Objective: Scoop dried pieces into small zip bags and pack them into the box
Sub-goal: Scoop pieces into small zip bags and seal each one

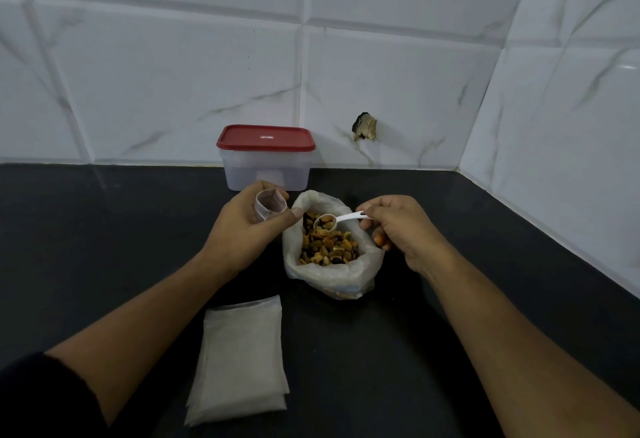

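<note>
Grips small clear zip bag point(270, 205) near its mouth in left hand point(249, 230), pinches white plastic spoon point(341, 219) in right hand point(403, 230) over dried orange-brown pieces point(327, 247) in open translucent plastic sack point(346, 278); probably featherlight, limp, slippery, so best held at rim.

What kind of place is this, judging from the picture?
Probably a home kitchen corner: a dark countertop meets white marble-look wall tiles, and a red-lidded plastic food box stands by the wall.
</note>
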The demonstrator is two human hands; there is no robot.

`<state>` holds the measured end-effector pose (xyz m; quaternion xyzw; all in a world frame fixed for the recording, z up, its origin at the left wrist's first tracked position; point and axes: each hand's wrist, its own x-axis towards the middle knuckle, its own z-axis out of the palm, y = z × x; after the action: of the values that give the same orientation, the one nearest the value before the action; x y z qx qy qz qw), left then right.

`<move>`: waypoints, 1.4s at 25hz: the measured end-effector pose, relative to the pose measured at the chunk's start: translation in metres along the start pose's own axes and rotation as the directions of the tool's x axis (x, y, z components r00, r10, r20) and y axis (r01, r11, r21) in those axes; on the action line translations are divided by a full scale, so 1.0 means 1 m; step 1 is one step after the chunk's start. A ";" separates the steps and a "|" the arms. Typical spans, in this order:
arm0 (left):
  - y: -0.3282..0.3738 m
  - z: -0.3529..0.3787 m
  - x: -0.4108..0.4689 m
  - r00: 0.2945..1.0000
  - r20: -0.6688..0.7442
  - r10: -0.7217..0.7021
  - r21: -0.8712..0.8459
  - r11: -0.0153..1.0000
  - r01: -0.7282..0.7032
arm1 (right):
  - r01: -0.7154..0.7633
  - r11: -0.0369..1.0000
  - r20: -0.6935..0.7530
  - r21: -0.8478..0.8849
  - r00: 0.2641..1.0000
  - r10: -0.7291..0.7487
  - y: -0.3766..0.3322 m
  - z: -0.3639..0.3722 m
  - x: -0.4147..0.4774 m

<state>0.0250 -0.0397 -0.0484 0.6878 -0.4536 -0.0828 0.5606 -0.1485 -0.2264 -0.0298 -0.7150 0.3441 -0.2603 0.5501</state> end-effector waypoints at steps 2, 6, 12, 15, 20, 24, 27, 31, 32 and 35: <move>0.000 0.000 0.000 1.000 0.002 -0.001 -0.008 1.000 0.001 | -0.014 0.999 -0.014 0.035 1.000 0.015 0.001 0.000 0.001; 0.002 0.001 -0.001 1.000 0.002 -0.017 -0.029 0.999 0.017 | -0.065 0.998 0.016 -0.020 0.998 0.065 0.001 0.001 0.002; 0.002 0.005 0.001 0.999 -0.009 -0.041 -0.019 0.999 0.041 | -0.202 0.977 0.174 0.074 0.967 0.186 -0.005 -0.011 0.002; 0.000 0.005 0.001 0.998 0.001 -0.059 0.004 0.998 0.059 | -0.230 0.970 0.205 0.083 0.956 0.209 -0.004 -0.012 0.001; -0.002 0.004 0.001 0.998 0.012 -0.061 -0.005 0.998 0.061 | -0.252 0.951 0.145 0.181 0.963 0.228 -0.004 -0.011 0.003; 0.000 0.005 0.002 1.000 0.013 -0.027 -0.049 0.998 0.028 | -0.295 0.945 0.142 0.140 0.951 0.276 -0.004 -0.007 0.001; -0.002 0.005 0.002 0.999 0.020 -0.028 -0.071 0.997 0.030 | -0.282 0.929 0.136 0.240 0.957 0.255 -0.008 -0.007 0.000; -0.004 0.006 0.002 0.999 0.030 -0.022 -0.090 0.996 0.025 | -0.212 0.894 0.187 0.394 0.971 0.148 -0.022 -0.002 -0.010; -0.005 0.006 0.002 0.999 0.034 -0.018 -0.099 0.995 0.021 | -0.200 0.884 0.211 0.422 0.970 0.119 -0.026 0.001 -0.013; -0.005 0.008 0.001 0.999 0.042 -0.007 -0.122 0.992 0.012 | -0.160 0.886 0.267 0.436 0.963 0.042 -0.035 0.010 -0.023</move>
<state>0.0238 -0.0459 -0.0552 0.6527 -0.4558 -0.1273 0.5917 -0.1480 -0.1970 0.0017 -0.5750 0.2386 -0.2119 0.7533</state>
